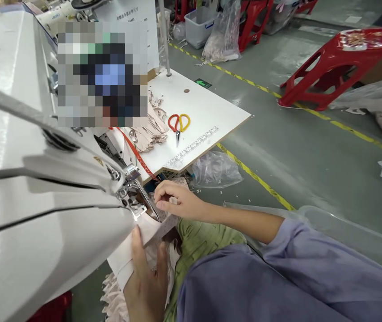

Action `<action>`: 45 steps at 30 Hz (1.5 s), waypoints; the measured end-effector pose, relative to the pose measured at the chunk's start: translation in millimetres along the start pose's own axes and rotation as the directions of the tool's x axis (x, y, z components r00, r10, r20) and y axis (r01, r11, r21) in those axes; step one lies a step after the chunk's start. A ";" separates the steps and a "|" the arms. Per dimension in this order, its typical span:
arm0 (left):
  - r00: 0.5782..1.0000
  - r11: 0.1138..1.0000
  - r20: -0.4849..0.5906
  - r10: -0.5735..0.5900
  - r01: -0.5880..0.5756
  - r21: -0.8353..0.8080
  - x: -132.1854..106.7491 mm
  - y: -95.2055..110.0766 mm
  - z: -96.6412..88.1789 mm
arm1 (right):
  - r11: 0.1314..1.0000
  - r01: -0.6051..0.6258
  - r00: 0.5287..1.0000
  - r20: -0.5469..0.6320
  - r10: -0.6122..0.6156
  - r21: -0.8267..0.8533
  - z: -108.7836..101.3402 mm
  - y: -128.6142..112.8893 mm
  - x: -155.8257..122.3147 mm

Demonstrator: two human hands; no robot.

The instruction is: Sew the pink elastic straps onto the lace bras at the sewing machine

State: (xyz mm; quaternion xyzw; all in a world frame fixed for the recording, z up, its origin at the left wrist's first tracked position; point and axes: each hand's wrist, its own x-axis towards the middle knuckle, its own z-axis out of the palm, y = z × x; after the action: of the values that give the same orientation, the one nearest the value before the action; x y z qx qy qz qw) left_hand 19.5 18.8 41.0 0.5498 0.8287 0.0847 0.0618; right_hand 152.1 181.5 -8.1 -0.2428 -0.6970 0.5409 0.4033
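Note:
I sit at a white sewing machine [43, 210] whose presser foot [133, 197] is at centre left. A pale pink fabric piece [152, 230] runs under the foot. My right hand [177, 201] pinches the fabric edge just right of the foot, fingers curled together. My left hand [145, 281] lies flat on the pink fabric below the machine, fingers stretched out and pressing it down. More pink lace fabric [110, 299] hangs over my lap.
On the white table [211, 112] lie red-and-yellow scissors [178, 125], a stack of pink fabric pieces [150, 125] and a red ribbon [137, 154]. A plastic bag [216, 170] lies on the floor. An overturned red stool [331, 67] is at far right.

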 end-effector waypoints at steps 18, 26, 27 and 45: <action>0.995 0.995 0.062 -0.081 0.085 -0.061 -8.7 20.8 2.0 | 0.975 0.014 1.000 0.000 -0.014 -0.221 8.6 -15.5 -23.2; 0.965 0.891 0.120 0.234 -0.163 -0.425 -72.5 40.6 55.9 | 0.978 -0.162 0.986 0.048 0.157 0.129 -15.0 -27.5 -69.5; 0.951 0.846 0.157 0.267 -0.153 -0.511 -75.4 39.6 56.1 | 0.972 -0.176 0.984 0.055 0.169 0.154 -21.2 -28.6 -72.7; 0.671 0.615 -0.137 0.728 -0.729 -0.301 11.1 14.7 6.0 | 0.841 0.315 0.920 0.359 -0.156 -0.440 -40.2 -44.8 -76.3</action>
State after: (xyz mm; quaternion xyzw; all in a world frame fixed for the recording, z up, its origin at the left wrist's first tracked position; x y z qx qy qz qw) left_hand 29.6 35.1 38.1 0.8196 0.5076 0.2406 0.1128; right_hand 232.1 131.5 15.2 -0.1606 -0.8898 0.3237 0.2787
